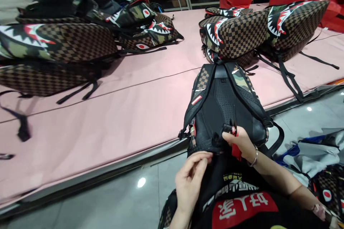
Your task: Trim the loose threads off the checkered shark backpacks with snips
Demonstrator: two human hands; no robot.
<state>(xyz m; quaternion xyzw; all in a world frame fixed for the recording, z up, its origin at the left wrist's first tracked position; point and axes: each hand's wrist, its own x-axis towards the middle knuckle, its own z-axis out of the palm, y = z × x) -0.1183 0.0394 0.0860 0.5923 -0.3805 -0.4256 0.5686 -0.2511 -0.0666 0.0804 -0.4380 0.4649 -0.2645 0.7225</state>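
A black padded backpack [224, 103] lies straps-up on a pink worktop [120, 114], seemingly for easy reach, left hand [189, 177] pinching its lower edge, right hand [244, 144] gripping a red-and-black tool [236, 151].

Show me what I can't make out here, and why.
In the head view:
- Backpack: front hidden under its own back.
- Left hand: fingers hide anything pinched between.
- Right hand: fingers cover part of the red tool.
- Checkered bag: cut off by the left edge.
- Yellow lettering: too small to read.
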